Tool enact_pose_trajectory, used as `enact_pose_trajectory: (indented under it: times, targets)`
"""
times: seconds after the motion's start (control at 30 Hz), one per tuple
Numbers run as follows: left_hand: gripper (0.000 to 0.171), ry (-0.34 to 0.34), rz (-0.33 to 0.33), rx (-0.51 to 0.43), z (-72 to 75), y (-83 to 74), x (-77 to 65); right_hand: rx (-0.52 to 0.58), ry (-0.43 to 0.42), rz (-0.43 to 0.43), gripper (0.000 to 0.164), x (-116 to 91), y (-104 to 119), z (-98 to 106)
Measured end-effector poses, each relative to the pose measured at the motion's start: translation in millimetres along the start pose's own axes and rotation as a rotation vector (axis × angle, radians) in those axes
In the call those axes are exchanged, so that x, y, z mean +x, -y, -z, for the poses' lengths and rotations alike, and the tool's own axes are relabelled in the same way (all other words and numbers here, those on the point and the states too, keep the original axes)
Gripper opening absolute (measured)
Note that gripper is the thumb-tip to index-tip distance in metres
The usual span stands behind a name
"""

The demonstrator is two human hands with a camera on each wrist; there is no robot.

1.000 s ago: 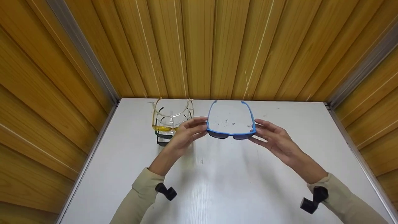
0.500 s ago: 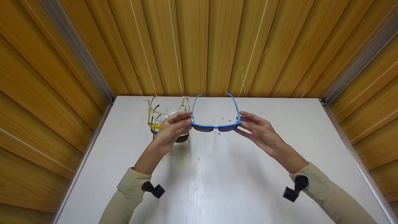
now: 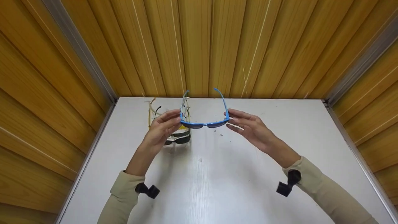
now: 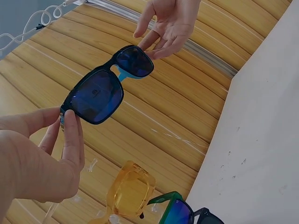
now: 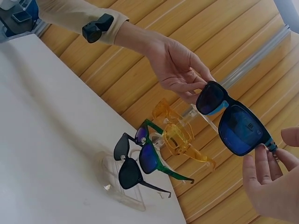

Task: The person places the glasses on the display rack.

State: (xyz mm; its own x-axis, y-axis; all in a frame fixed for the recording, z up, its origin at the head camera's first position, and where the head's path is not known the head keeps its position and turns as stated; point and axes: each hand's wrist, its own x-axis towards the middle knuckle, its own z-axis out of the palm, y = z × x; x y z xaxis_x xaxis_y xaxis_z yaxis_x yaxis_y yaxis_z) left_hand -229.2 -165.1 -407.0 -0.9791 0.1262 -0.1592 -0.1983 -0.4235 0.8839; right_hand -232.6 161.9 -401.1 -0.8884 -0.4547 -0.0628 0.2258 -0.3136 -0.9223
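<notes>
Blue-armed sunglasses (image 3: 205, 124) with dark lenses are held up level, their arms unfolded toward the back wall. My left hand (image 3: 160, 129) pinches the left hinge corner between thumb and fingers. At the other corner, my right hand (image 3: 253, 129) pinches the right hinge. In the left wrist view the black front of the sunglasses (image 4: 96, 93) faces the camera. Behind and below my left hand stands a clear display rack (image 5: 124, 186) bearing yellow glasses (image 5: 175, 140), green-framed sunglasses (image 5: 148, 156) and black sunglasses (image 5: 129, 173), one above another. My left hand partly hides the rack in the head view.
The white table (image 3: 236, 180) meets a wood-patterned panel wall (image 3: 199, 46) at the back, with similar panels on both sides. Small dark marks (image 3: 221, 134) dot the tabletop. White cables (image 4: 44, 18) show at a corner in the left wrist view.
Both hands have carried the blue sunglasses left and slightly up in the head view, so the sunglasses now overlap the right side of the rack.
</notes>
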Motion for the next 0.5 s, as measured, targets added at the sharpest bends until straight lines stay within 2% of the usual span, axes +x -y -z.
enact_pose_trajectory:
  times: [0.23, 0.5]
  targets:
    - [0.025, -0.014, -0.013, 0.015, 2.9, -5.8, -3.3, -0.005, -0.009, -0.001, 0.044, 5.0, 0.8, -8.6]
    - [0.023, -0.007, -0.017, 0.035, 1.7, -10.0, -6.0, 0.007, 0.007, 0.002, 0.042, 4.9, 0.1, -7.3]
